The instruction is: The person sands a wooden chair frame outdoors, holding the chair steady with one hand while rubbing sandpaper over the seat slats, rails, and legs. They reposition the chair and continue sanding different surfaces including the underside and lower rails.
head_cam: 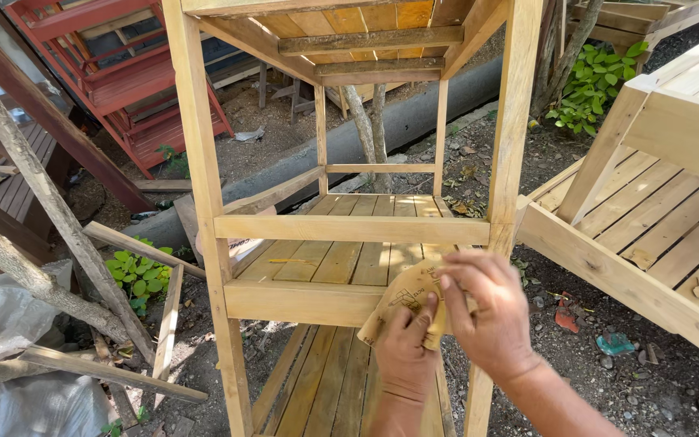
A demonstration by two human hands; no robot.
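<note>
A bare wooden shelf frame (349,229) with slatted shelves stands in front of me. Both my hands hold a tan sheet of sandpaper (398,295) near the frame's front right post (505,162). My left hand (404,352) grips the sheet from below, its thumb on the paper. My right hand (487,311) pinches the sheet's upper right part, fingers curled over it. The sheet hangs just in front of the middle shelf's front rail (301,302).
Another unfinished slatted wooden piece (649,226) lies tilted at the right. Red-painted shelving (139,81) stands at the back left. Rough branches and planks (50,210) lean at the left, above grey sacks. A dark pipe (398,121) crosses behind. Dirt ground carries stones and litter.
</note>
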